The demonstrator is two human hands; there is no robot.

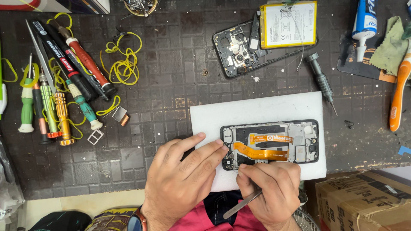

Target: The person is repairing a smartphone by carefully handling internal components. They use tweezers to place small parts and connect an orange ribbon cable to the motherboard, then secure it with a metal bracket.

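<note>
An opened phone [299,141] with its back removed lies on a white foam pad [257,111]; orange flex cables cross its inside. My left hand [182,177] rests on the pad with fingertips pressing the phone's left end. My right hand [272,190] grips metal tweezers [242,205], whose tip end is hidden under my fingers near the phone's lower left corner.
A second opened phone frame [237,53] and a battery [287,23] lie at the back. A grey screwdriver [321,81] sits right of them. Screwdrivers, markers and yellow rubber bands [124,64] crowd the left. A glue tube [364,25], orange toothbrush [398,98] and cardboard box [368,201] are at right.
</note>
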